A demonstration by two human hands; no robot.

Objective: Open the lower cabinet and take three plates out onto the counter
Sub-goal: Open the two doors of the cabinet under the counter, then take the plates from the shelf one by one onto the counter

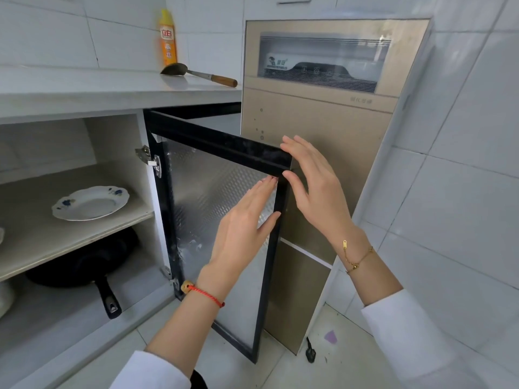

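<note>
One plate (90, 203), white with blue flowers on its rim, lies in full view on the middle shelf (56, 242) of the open lower cabinet; a second white rim is cut off at the picture's left edge, so what it is cannot be told. Below the shelf a black frying pan (84, 272) sits half in shadow, its handle pointing outward. The cabinet door (222, 220), black-framed with a patterned panel, stands swung wide. The left hand (247, 228) lies flat against the door's inner face, fingers straight and together. The right hand (311, 186) is at the door's top outer corner, fingers spread and loosely curved, thumb touching the frame. On the counter (112, 88) rest a ladle (196, 74) and an orange bottle (167, 37).
</note>
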